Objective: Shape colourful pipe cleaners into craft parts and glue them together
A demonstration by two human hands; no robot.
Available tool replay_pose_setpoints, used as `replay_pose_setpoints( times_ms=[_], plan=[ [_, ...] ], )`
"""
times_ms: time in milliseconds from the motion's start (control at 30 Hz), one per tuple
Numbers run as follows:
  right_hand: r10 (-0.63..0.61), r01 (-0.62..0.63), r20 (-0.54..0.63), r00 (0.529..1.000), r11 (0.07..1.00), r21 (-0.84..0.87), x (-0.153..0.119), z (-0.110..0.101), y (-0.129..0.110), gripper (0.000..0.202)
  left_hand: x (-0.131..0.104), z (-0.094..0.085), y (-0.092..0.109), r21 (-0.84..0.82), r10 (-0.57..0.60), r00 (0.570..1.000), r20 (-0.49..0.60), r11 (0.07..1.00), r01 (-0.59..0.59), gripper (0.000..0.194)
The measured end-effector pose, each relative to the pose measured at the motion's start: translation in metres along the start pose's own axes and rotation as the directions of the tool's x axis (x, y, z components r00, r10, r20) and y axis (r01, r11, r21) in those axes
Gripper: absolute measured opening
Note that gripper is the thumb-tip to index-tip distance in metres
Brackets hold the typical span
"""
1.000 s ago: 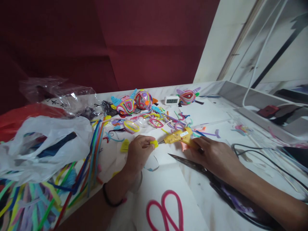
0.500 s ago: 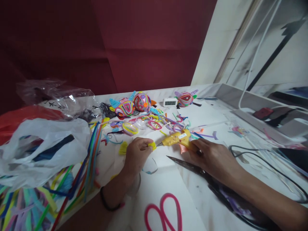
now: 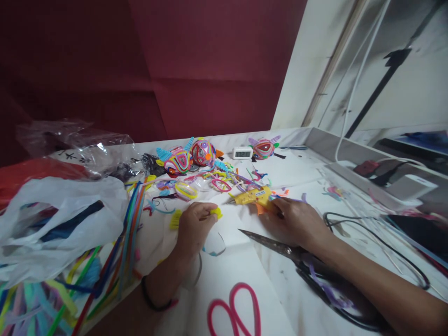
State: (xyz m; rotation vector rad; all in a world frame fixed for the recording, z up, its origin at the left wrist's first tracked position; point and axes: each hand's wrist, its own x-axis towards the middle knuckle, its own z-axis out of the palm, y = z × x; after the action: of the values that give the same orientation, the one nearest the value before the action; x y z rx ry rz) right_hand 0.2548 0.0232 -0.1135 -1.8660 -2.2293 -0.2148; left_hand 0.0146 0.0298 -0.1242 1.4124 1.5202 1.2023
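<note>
My left hand (image 3: 194, 228) pinches a small yellow pipe-cleaner piece (image 3: 217, 213) between thumb and fingertips. A yellow hot glue gun (image 3: 252, 196) is gripped in my right hand (image 3: 297, 223), its metal nozzle pointing left, a short way above and to the right of the piece. Beside my left hand lies another yellow piece (image 3: 175, 219), partly covered by the hand. Large black scissors (image 3: 268, 243) rest below my right hand, blades toward the left. A pink pipe cleaner bent into two loops (image 3: 257, 303) lies on white paper (image 3: 206, 284) in front.
Decorated colourful fish-like figures (image 3: 178, 161) stand at the back near a white digital clock (image 3: 242, 152). Pipe-cleaner scraps (image 3: 224, 182) litter the middle. Plastic bags (image 3: 115, 196) and long pipe cleaners (image 3: 133, 224) occupy the left. A black cable (image 3: 381, 242) curves along the right.
The glue gun's nozzle has drawn back from the yellow piece, slightly up, leaving a gap. My left hand still pinches the piece. The whole view has shifted a little.
</note>
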Motion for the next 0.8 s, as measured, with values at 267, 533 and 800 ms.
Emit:
replay_pose_setpoints(
  times_ms=[267,533,800],
  plan=[
    [0.059,-0.078,0.183,0.981,0.992,0.1,0.015,-0.006,-0.006,0.026,0.002,0.001,0.0,-0.1,-0.046,0.998,-0.048,0.994,0.041,0.021],
    [0.003,-0.025,0.216,0.976,0.995,0.1,0.018,-0.004,-0.017,0.026,-0.002,0.003,0.007,-0.204,-0.136,0.99,-0.044,0.971,0.124,0.02],
    [-0.041,0.004,0.046,0.998,0.785,0.619,-0.006,-0.027,-0.047,0.021,-0.009,0.004,0.02,-0.312,-0.156,0.988,0.011,0.938,0.152,0.02]
  ],
)
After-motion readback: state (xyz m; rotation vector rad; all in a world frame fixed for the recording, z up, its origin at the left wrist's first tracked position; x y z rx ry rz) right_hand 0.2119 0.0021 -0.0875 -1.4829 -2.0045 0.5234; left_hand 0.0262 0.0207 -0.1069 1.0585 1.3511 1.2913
